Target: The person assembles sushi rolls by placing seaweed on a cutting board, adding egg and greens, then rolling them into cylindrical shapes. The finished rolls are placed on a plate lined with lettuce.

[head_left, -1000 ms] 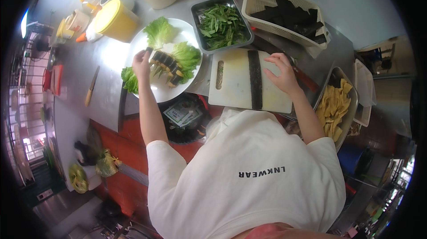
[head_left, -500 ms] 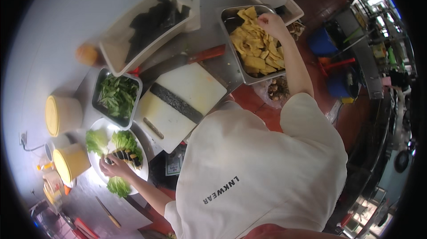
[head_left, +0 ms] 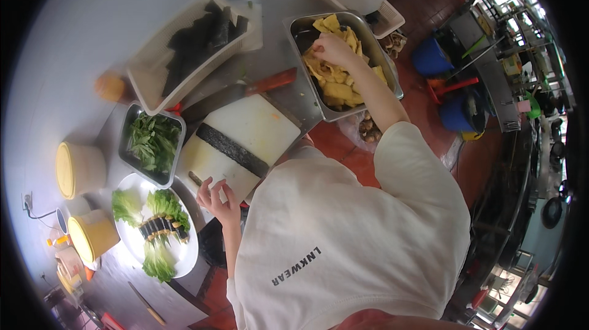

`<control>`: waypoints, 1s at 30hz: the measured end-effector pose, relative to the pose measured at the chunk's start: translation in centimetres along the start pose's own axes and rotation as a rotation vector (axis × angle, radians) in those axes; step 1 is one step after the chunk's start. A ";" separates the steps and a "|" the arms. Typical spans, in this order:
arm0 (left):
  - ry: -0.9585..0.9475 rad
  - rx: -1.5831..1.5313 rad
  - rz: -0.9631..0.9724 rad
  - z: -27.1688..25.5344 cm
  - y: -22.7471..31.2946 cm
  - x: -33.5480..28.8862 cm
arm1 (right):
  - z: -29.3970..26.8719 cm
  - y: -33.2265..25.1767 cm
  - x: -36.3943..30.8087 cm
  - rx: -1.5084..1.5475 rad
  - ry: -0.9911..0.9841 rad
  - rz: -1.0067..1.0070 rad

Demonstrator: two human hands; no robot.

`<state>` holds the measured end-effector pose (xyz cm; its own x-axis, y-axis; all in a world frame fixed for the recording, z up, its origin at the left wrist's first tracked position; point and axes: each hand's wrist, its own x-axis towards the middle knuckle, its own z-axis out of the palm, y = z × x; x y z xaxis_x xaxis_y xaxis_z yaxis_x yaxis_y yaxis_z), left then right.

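Note:
My right hand (head_left: 334, 49) is over a metal tray (head_left: 392, 78) of flat yellow food pieces (head_left: 340, 92). Its fingers are curled together against the pieces; what lies between them is hidden. My left hand (head_left: 219, 201), open with fingers apart, is at the near left edge of the white cutting board (head_left: 270, 124) and holds nothing visible. Across that board lies a long dark strip (head_left: 233, 149), like a seaweed sheet. Left of my left hand, a white oval plate (head_left: 187, 259) carries lettuce leaves (head_left: 127, 207) and a row of dark-wrapped rolls (head_left: 159, 227).
A cleaver (head_left: 215, 101) with a red handle lies beyond the board. Dark sheets fill a white basket (head_left: 144, 87); green leaves fill a metal tray (head_left: 181, 139). Lidded tubs (head_left: 83, 170) stand by the wall. A knife (head_left: 147, 302) lies at the near left.
My left hand has left the rolls on the plate and moved right to the cutting board's edge. My right hand has shifted left within the tray of yellow pieces.

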<state>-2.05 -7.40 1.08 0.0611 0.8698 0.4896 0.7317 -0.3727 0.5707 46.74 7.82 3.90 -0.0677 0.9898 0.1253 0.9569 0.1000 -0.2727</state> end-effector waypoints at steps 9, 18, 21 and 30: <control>0.046 -0.067 -0.129 -0.6 -0.1 -2.3 | -5.2 -0.3 1.2 0.609 0.117 0.235; -0.001 -0.067 -0.098 1.9 1.7 0.4 | -4.7 -16.7 1.3 0.954 -0.398 0.147; -0.051 -0.058 -0.102 2.6 2.3 1.2 | 1.7 -20.5 0.0 0.956 -0.655 -0.050; -0.086 0.001 -0.109 2.8 2.6 1.2 | 8.5 -25.4 -2.6 0.876 -0.785 0.011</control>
<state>1.79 -6.38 1.31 0.0393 0.9296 0.3664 0.7380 -0.2742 0.6165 20.17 3.55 2.43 -0.5090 0.7513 -0.4201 0.4582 -0.1766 -0.8711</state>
